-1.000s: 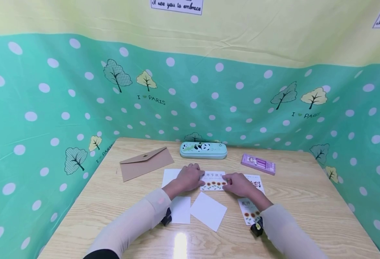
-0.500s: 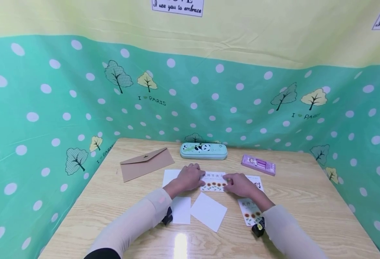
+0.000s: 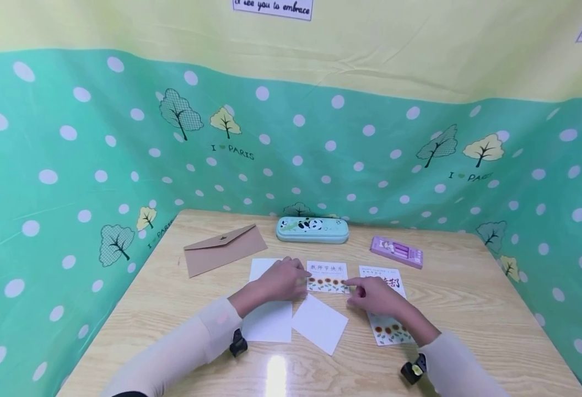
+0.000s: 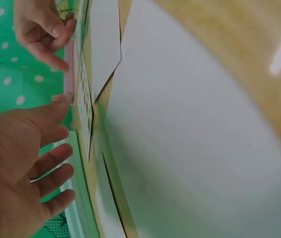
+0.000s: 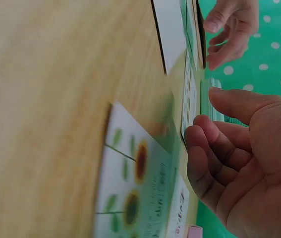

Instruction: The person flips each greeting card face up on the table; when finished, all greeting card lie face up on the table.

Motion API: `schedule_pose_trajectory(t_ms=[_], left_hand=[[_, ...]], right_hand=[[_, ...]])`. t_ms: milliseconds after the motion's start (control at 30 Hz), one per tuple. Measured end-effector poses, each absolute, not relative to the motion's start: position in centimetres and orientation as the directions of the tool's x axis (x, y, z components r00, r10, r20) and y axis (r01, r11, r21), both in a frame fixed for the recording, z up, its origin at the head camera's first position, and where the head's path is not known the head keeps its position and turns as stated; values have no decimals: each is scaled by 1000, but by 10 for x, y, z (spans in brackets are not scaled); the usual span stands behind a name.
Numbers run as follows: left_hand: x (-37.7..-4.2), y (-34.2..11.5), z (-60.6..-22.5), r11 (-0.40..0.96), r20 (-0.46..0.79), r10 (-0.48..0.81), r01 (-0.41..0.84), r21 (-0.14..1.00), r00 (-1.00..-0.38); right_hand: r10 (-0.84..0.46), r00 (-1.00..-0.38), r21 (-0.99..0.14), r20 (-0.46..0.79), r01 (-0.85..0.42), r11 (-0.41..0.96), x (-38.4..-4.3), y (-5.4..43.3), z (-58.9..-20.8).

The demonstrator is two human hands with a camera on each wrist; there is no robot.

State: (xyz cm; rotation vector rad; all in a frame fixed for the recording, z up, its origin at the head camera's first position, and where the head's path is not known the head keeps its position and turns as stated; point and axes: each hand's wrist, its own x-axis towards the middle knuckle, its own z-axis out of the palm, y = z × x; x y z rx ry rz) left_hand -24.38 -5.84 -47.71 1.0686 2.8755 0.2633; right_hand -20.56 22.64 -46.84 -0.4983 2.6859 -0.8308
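Observation:
A white greeting card (image 3: 327, 269) with a row of sunflowers lies flat at the middle of the table in the head view. My left hand (image 3: 282, 279) is beside its left edge, fingers loosely bent and holding nothing, as the left wrist view shows. By the card's lower right corner is my right hand (image 3: 374, 295), index finger extended toward it and the other fingers loosely curled; nothing is in its grasp. Under and beyond the right hand lie a card with dark lettering (image 3: 380, 272) and another sunflower card (image 3: 390, 333), both partly covered.
Blank white cards lie nearby: one tilted (image 3: 319, 324), one under the left forearm (image 3: 271, 325), one behind it (image 3: 260, 267). Along the back are a brown envelope (image 3: 226, 252), a panda pencil case (image 3: 312, 234) and a purple box (image 3: 397, 252). A polka-dot curtain (image 3: 296, 138) surrounds the table.
Both hands have come off the sides of the middle sunflower card and drawn slightly back toward me. The card stays in place, with more of it visible now.

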Motion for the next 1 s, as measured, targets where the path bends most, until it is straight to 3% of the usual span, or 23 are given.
schedule_pose_trajectory(t_ms=[200,433,1000], left_hand=[[-219,-69,-474,696,-45,708,686,213,-705],[-200,-73,-479,681,-52,731,721,129,-680],[-184,-68,-484,696,4,718,718,-11,-696]], right_hand=[[-466,-871,-597,-157,-292,747,-186,230,-469],[-450,-881,-604,-147,-280,746,-166,233,-472],[-429,-895,-613,-125,-271,742,-149,229,-476]])
